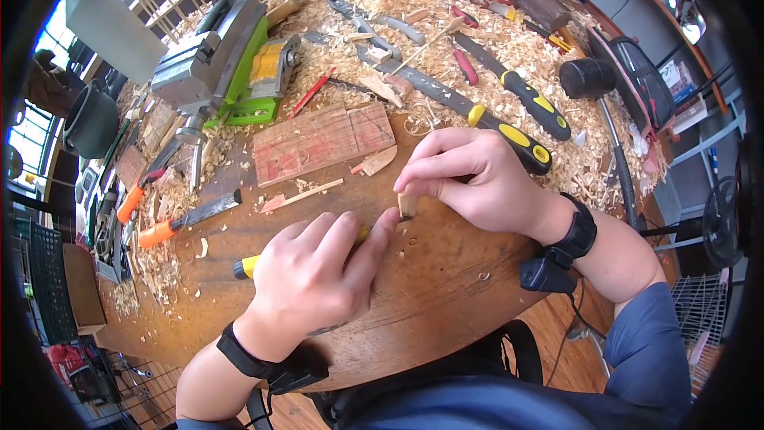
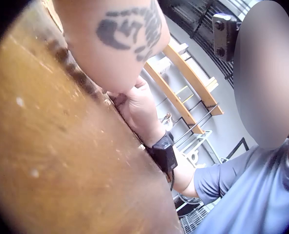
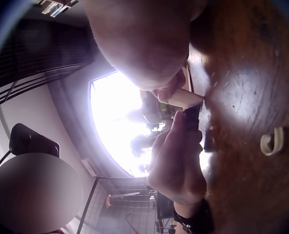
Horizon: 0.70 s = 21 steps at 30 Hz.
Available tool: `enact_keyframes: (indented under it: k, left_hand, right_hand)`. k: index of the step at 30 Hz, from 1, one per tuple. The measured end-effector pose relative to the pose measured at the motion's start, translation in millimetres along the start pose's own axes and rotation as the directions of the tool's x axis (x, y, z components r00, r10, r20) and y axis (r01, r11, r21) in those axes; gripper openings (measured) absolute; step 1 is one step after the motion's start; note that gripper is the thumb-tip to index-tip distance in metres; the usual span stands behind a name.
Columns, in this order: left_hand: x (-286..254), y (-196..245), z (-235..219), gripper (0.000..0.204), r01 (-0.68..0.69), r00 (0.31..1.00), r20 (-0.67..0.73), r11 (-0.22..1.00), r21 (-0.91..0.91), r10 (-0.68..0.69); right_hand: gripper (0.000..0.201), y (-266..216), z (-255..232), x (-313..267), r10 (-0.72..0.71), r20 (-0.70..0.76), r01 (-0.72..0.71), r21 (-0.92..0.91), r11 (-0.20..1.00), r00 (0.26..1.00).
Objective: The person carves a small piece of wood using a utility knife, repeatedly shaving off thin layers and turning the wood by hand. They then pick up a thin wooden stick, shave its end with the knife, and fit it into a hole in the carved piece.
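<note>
My left hand [image 1: 314,271] grips a yellow-handled cutting tool [image 1: 250,266] low over the workbench [image 1: 446,287], its black butt end poking out to the left. Most of the blade is hidden by the fingers; a dark tip shows at the foot of a small pale wood strip [image 1: 405,204]. That strip is pinched between the thumb and fingers of my right hand [image 1: 477,175], its lower end down at the bench top. In the right wrist view the wood strip [image 3: 184,99] slants to the bench, with the left hand [image 3: 178,163] close beside it.
Beyond the hands lie a reddish board [image 1: 318,143], a thin wood stick [image 1: 306,193] and an orange-handled chisel [image 1: 191,219]. Wood shavings cover the back, with yellow-black handled tools [image 1: 517,139], a mallet [image 1: 589,78] and a green-based vise [image 1: 239,72]. A curled shaving [image 3: 272,141] lies nearby.
</note>
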State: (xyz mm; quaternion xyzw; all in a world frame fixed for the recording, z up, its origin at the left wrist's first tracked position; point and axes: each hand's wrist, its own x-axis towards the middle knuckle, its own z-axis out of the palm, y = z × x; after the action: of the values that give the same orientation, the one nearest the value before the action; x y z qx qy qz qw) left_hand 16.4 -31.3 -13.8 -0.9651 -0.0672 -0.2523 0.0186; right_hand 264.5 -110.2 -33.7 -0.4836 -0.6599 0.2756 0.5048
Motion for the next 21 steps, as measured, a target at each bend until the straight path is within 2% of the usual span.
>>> enact_keyframes:
  k: [6,9,21]
  left_hand:
    - [1.6,-4.8,-2.4,0.059,0.015,0.994,-0.112,1.0,0.007,-0.014]
    - [1.0,-5.1,-1.1,0.062,0.017,0.994,-0.11,1.0,-0.003,-0.018]
    - [-0.7,-1.7,-1.8,0.056,0.024,0.999,-0.035,1.0,0.0,-0.024]
  right_hand:
    - [0.01,-0.9,0.1,0.6,-0.022,0.01,0.022,-0.038,0.999,1.0]
    - [0.01,1.5,0.3,0.5,-0.037,0.006,0.037,-0.037,0.999,0.999]
    - [0.009,0.0,1.8,0.2,-0.044,-0.001,0.044,-0.034,0.998,0.999]
